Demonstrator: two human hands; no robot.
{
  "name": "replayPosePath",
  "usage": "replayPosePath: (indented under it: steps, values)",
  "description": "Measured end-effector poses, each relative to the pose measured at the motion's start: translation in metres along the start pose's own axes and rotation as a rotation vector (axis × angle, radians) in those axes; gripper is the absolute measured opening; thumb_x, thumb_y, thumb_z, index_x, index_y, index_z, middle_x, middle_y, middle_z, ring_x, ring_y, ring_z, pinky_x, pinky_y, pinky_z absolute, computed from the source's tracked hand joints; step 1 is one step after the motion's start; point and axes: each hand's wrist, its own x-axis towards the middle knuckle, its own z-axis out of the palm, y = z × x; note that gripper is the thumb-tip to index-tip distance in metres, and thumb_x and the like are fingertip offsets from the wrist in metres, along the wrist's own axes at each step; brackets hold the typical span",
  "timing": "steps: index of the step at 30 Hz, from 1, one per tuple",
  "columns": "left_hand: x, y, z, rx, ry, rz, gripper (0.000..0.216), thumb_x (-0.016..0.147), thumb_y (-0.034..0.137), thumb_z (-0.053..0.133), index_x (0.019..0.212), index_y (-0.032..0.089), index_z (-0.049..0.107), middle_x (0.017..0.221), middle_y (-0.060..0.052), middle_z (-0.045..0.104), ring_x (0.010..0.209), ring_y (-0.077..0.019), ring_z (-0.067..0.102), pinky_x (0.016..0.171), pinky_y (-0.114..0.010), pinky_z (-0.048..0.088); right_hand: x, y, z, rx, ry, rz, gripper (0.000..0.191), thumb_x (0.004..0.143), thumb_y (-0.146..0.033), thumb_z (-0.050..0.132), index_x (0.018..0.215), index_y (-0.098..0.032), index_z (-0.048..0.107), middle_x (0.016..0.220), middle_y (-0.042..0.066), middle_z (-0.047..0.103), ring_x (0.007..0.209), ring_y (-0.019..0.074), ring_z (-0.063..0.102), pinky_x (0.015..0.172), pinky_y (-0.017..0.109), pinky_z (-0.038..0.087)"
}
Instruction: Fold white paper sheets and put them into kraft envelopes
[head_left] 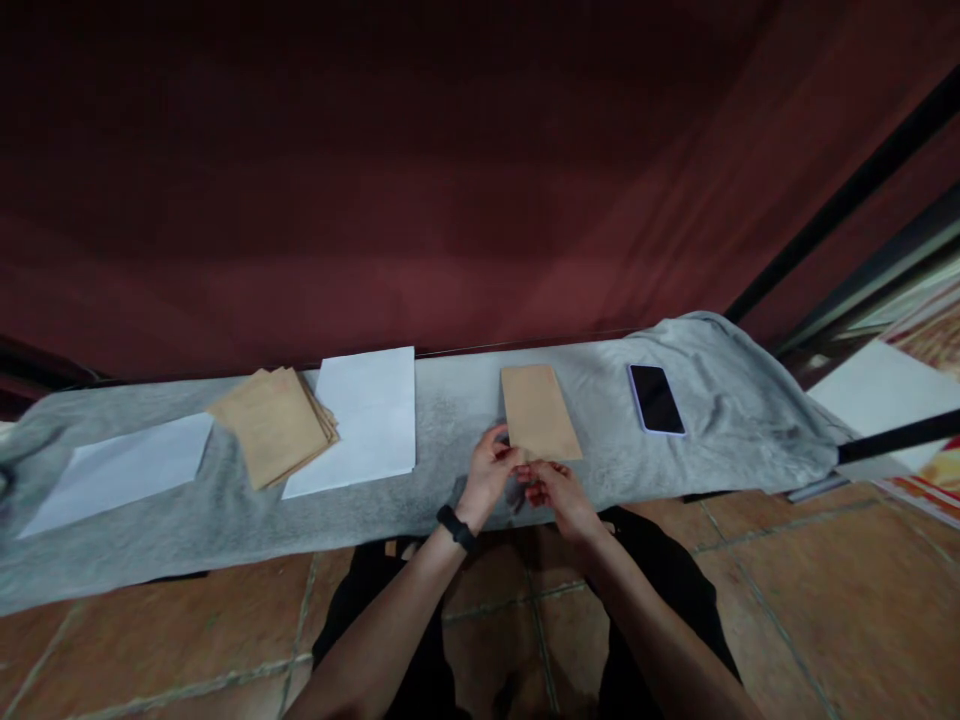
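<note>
A brown paper envelope (540, 408) lies on the grey cloth in front of me, its near edge slightly raised. My left hand (491, 468), with a black band on the wrist, pinches that near edge at the left corner between thumb and fingers. Close beside it, my right hand (553, 490) grips the same edge near its middle, thumb and fingertips together. The fingertips of both hands almost meet. Parts of the fingers are hidden under the paper.
Left of me a pile of brown envelopes (277, 425) partly covers a stack of white paper (375, 420). Farther left lies a white sheet (127, 468). A phone (657, 400) rests to the right. Grey cloth (457, 400) covers the narrow bench; a dark red wall (450, 250) rises behind.
</note>
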Motion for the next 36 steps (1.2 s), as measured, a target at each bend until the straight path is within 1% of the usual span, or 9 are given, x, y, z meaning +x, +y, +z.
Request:
replayPosePath:
  steps: [5,12,17,21,23,26,30,33,36]
  values:
    - [0.0,-0.011,-0.006,0.209,0.025,0.012,0.06,0.074,0.018,0.075,0.132,0.016,0.059,0.062,0.007,0.061,0.054,-0.011,0.056,0.055,-0.021,0.044,-0.004,-0.002,-0.009,-0.028,-0.117,0.121,0.03,0.074,-0.045,0.071,0.083,-0.017,0.077,0.082,0.008,0.079,0.056,0.0128,0.066,0.054,0.024,0.053]
    - [-0.003,-0.004,-0.006,0.459,-0.062,0.054,0.061,0.08,0.009,0.061,0.14,0.017,0.058,0.062,0.007,0.061,0.053,-0.0112,0.054,0.057,-0.022,0.043,-0.013,-0.004,-0.023,-0.122,-0.216,0.11,0.039,0.078,-0.054,0.066,0.085,-0.017,0.076,0.089,0.01,0.08,0.064,0.015,0.069,0.061,0.027,0.056]
    - [-0.005,-0.001,-0.004,0.576,-0.049,0.131,0.055,0.079,0.009,0.062,0.133,0.02,0.064,0.06,0.006,0.061,0.056,-0.0153,0.056,0.065,-0.026,0.047,-0.001,-0.014,-0.034,-0.325,-0.063,-0.142,0.037,0.082,-0.053,0.06,0.089,-0.02,0.076,0.091,0.008,0.079,0.069,0.0191,0.07,0.065,0.032,0.057]
    - [-0.01,0.007,-0.003,0.683,-0.019,0.151,0.048,0.08,0.008,0.064,0.125,0.023,0.069,0.064,0.002,0.065,0.063,-0.0201,0.062,0.074,-0.03,0.05,0.013,-0.03,-0.039,-0.643,0.018,-0.454,0.036,0.091,-0.045,0.05,0.098,-0.022,0.076,0.107,0.009,0.079,0.103,0.0254,0.072,0.093,0.04,0.056]
    - [-0.014,0.012,-0.003,0.819,-0.006,0.188,0.042,0.082,0.008,0.063,0.12,0.024,0.07,0.073,-0.002,0.069,0.071,-0.0221,0.067,0.079,-0.032,0.052,0.019,-0.038,-0.038,-0.781,0.008,-0.533,0.04,0.096,-0.043,0.045,0.108,-0.022,0.076,0.12,0.009,0.076,0.115,0.0255,0.069,0.104,0.043,0.052]
    - [-0.022,0.014,0.0,1.076,-0.048,0.313,0.035,0.088,0.008,0.055,0.118,0.021,0.069,0.099,-0.01,0.073,0.092,-0.0264,0.07,0.089,-0.039,0.054,0.031,-0.044,-0.033,-0.945,-0.144,-0.605,0.048,0.103,-0.047,0.038,0.124,-0.022,0.073,0.137,0.009,0.069,0.132,0.0237,0.06,0.117,0.044,0.043]
    - [-0.033,-0.002,0.009,1.257,-0.212,0.587,0.037,0.094,0.01,0.049,0.127,0.016,0.064,0.125,-0.014,0.067,0.122,-0.0291,0.062,0.109,-0.046,0.047,0.046,-0.04,-0.032,-1.165,-0.312,-0.674,0.062,0.108,-0.052,0.022,0.139,-0.021,0.065,0.151,0.008,0.058,0.147,0.0199,0.045,0.128,0.046,0.027]
    - [-0.04,-0.018,0.014,1.29,-0.312,0.691,0.046,0.099,0.025,0.054,0.142,0.011,0.053,0.146,-0.018,0.057,0.141,-0.0302,0.049,0.119,-0.048,0.038,0.055,-0.036,-0.035,-1.321,-0.359,-0.707,0.062,0.109,-0.053,0.018,0.149,-0.022,0.054,0.16,0.006,0.047,0.153,0.0189,0.034,0.13,0.047,0.02]
    - [-0.044,-0.026,0.013,1.321,-0.37,0.702,0.064,0.099,0.045,0.057,0.15,0.01,0.044,0.157,-0.019,0.047,0.15,-0.0315,0.037,0.125,-0.05,0.028,0.066,-0.038,-0.035,-1.423,-0.37,-0.733,0.058,0.109,-0.05,0.02,0.155,-0.026,0.046,0.165,0.003,0.038,0.156,0.0188,0.028,0.13,0.047,0.018]
